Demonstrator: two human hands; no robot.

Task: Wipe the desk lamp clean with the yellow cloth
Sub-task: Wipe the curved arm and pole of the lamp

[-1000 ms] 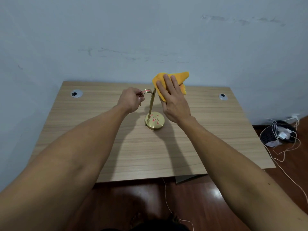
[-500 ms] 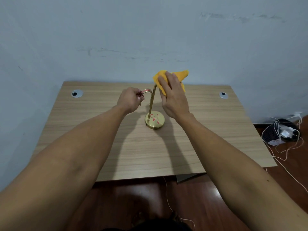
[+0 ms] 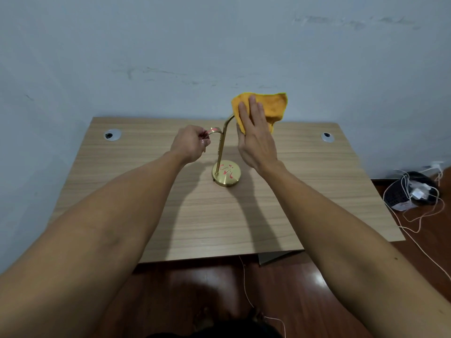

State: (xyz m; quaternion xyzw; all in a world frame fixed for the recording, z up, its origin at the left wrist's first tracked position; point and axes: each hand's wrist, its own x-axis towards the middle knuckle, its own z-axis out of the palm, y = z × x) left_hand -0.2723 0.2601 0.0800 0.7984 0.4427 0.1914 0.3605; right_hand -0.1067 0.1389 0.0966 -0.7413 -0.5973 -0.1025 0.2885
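A brass desk lamp (image 3: 220, 152) stands on the wooden desk (image 3: 219, 215), its round base marked with red scribbles. Two curved arms branch from its stem. My left hand (image 3: 191, 143) is closed around the tip of the left arm, which carries a red smear. My right hand (image 3: 256, 140) holds the yellow cloth (image 3: 274, 107) flat against the upper right arm, fingers stretched over it. The cloth hides the top of that arm.
Two round cable grommets (image 3: 112, 135) (image 3: 327, 137) sit near the desk's back corners. The desk stands against a pale blue wall. On the dark wood floor at right lies a black pouch with white cables (image 3: 412, 191). A thin cord (image 3: 246, 286) hangs below the front edge.
My right hand has slid the yellow cloth a little upward along the right lamp arm. My left hand has kept its grip on the left arm.
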